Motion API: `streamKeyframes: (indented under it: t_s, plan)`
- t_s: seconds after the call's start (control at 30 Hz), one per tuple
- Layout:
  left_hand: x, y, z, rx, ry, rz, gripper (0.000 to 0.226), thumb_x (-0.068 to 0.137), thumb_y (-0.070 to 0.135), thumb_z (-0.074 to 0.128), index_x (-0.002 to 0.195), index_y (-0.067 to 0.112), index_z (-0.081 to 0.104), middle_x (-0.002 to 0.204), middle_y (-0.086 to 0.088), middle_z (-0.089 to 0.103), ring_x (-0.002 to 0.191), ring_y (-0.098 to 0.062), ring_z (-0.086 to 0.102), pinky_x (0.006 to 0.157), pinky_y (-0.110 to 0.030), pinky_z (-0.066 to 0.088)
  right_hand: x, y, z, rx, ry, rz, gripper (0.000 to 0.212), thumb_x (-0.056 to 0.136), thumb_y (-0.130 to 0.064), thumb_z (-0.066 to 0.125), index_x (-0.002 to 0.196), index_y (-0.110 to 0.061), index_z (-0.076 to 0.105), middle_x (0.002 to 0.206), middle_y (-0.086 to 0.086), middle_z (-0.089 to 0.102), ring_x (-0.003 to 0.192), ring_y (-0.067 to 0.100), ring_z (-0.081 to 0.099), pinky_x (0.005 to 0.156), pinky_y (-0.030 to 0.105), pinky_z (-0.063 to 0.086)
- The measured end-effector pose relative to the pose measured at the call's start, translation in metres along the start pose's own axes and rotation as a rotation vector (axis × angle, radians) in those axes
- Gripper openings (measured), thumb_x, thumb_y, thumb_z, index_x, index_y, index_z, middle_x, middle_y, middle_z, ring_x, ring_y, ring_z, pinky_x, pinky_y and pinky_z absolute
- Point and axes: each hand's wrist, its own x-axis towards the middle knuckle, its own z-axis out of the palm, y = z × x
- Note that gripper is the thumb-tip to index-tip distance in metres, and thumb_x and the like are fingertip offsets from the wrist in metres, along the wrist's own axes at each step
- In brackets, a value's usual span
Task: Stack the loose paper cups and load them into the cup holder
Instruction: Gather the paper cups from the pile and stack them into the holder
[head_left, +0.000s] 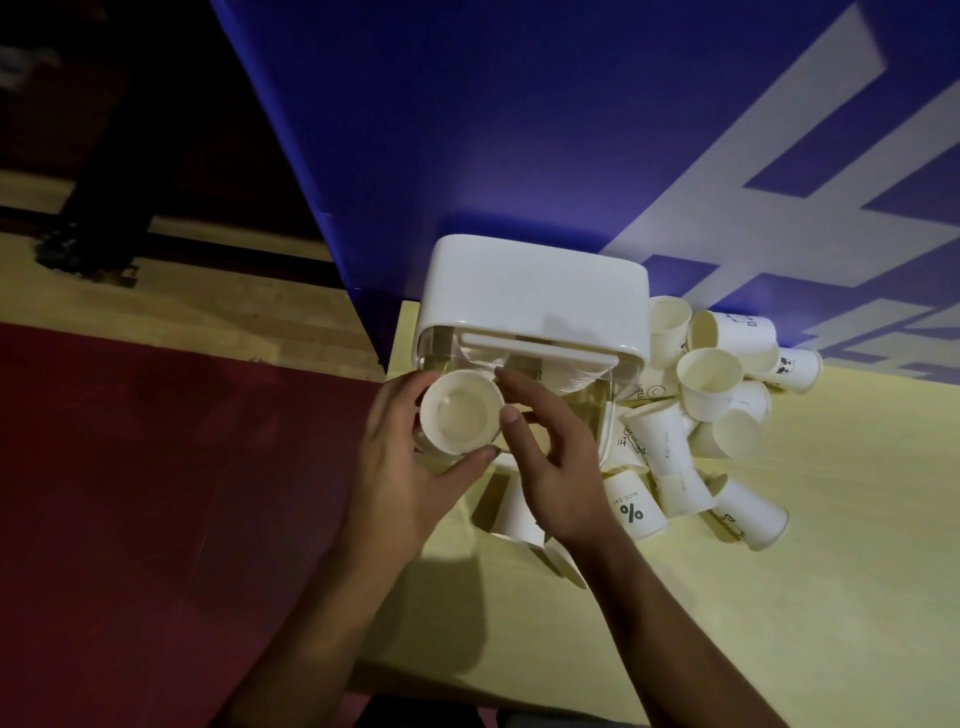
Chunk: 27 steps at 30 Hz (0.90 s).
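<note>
A yellow table (779, 597) stands against a blue board (467, 130) with white lettering, and wood and red floor lie off at 9 o'clock. The white cup holder (535, 291) sits at the table's far corner, its clear front facing the person.

Just in front of that clear front, the left hand (400, 467) grips a cup (461, 415). Its fingers wrap round the wall from 9 o'clock and its thumb closes under the rim at 6 o'clock. The cup stands upright, mouth toward the camera. More rims seem nested beneath it, though I cannot tell how many.

The right hand (550, 467) comes in from 3 o'clock, thumb and forefinger bent against the rim and the other fingers loosely curled. The holder lies at 12 o'clock from both hands, touching or nearly so.

The loose cups (706, 384) lie heaped at 3 o'clock beside the holder, nearer the right hand. One lying cup (519, 514) sits under that wrist, where it could be knocked.
</note>
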Motion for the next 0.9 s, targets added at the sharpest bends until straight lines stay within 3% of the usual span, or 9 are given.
streamKeyframes:
  t_s: [0.1,0.17,0.3,0.37,0.47,0.6,0.77,0.83,0.9]
  plan:
    - [0.009,0.000,0.015,0.022,0.001,0.046,0.076,0.067,0.035,0.092,0.133,0.024,0.055,0.130,0.019,0.050,0.119,-0.009,0.057,0.093,-0.026,0.054,0.003,0.001,-0.005,-0.062,-0.022,-0.024,0.034,0.103,-0.022,0.062,0.137,-0.022,0.064,0.133,-0.016,0.066,0.128,0.009,0.059,0.103,0.025,0.047]
    - [0.012,-0.007,0.023,0.034,-0.001,0.066,0.074,0.067,0.036,0.090,0.131,0.018,0.057,0.132,0.008,0.054,0.118,-0.013,0.059,0.093,-0.028,0.054,0.006,0.008,-0.007,-0.090,-0.013,-0.002,0.035,0.104,-0.022,0.061,0.139,-0.021,0.063,0.134,-0.015,0.066,0.127,0.007,0.059,0.102,0.024,0.047]
    - [0.016,-0.024,0.036,0.089,-0.033,0.017,0.073,0.067,0.036,0.091,0.131,0.020,0.059,0.133,0.001,0.056,0.113,-0.006,0.056,0.088,-0.003,0.042,0.010,0.034,-0.005,-0.164,-0.063,0.046,0.039,0.106,-0.034,0.056,0.144,-0.028,0.057,0.138,-0.015,0.063,0.129,0.008,0.058,0.103,0.043,0.052]
    - [0.019,-0.034,0.042,0.144,-0.068,-0.016,0.073,0.068,0.033,0.092,0.132,0.020,0.060,0.132,0.003,0.056,0.110,-0.003,0.054,0.085,0.000,0.039,0.013,0.048,-0.001,-0.259,-0.102,0.066,0.041,0.107,-0.039,0.051,0.147,-0.032,0.053,0.139,-0.013,0.063,0.129,0.010,0.057,0.106,0.044,0.048]
    - [0.023,-0.049,0.050,0.205,-0.116,-0.062,0.071,0.071,0.032,0.091,0.134,0.021,0.061,0.133,0.003,0.055,0.115,-0.013,0.058,0.085,-0.020,0.048,0.016,0.065,0.008,-0.360,-0.155,0.080,0.046,0.105,-0.038,0.045,0.150,-0.029,0.051,0.143,-0.006,0.061,0.132,0.016,0.055,0.110,0.043,0.045]
    - [0.025,-0.056,0.059,0.215,-0.110,-0.089,0.072,0.073,0.032,0.089,0.137,0.020,0.057,0.134,-0.001,0.057,0.120,-0.019,0.058,0.089,-0.032,0.052,0.021,0.072,0.013,-0.312,-0.173,0.153,0.050,0.105,-0.034,0.040,0.153,-0.025,0.048,0.146,-0.002,0.059,0.133,0.015,0.055,0.113,0.038,0.044]
    - [0.024,-0.058,0.069,0.236,-0.066,-0.120,0.077,0.070,0.042,0.091,0.133,0.018,0.053,0.127,-0.001,0.058,0.116,-0.018,0.057,0.091,-0.039,0.055,0.029,0.070,0.007,-0.279,-0.209,0.140,0.049,0.106,-0.009,0.041,0.153,-0.021,0.048,0.133,0.003,0.067,0.105,0.016,0.069,0.098,0.033,0.053]
    - [0.024,-0.059,0.071,0.234,-0.073,-0.132,0.076,0.070,0.043,0.091,0.132,0.021,0.052,0.126,0.002,0.057,0.116,-0.017,0.056,0.091,-0.041,0.055,0.030,0.071,0.006,-0.283,-0.227,0.153,0.049,0.107,-0.012,0.041,0.154,-0.024,0.046,0.131,0.004,0.068,0.102,0.016,0.069,0.098,0.032,0.053]
    - [0.024,-0.055,0.071,0.213,-0.082,-0.161,0.078,0.069,0.044,0.091,0.133,0.026,0.050,0.127,0.005,0.055,0.118,-0.015,0.054,0.091,-0.040,0.055,0.027,0.069,0.002,-0.286,-0.233,0.160,0.046,0.109,-0.027,0.040,0.155,-0.027,0.043,0.138,0.002,0.065,0.113,0.018,0.066,0.104,0.034,0.050]
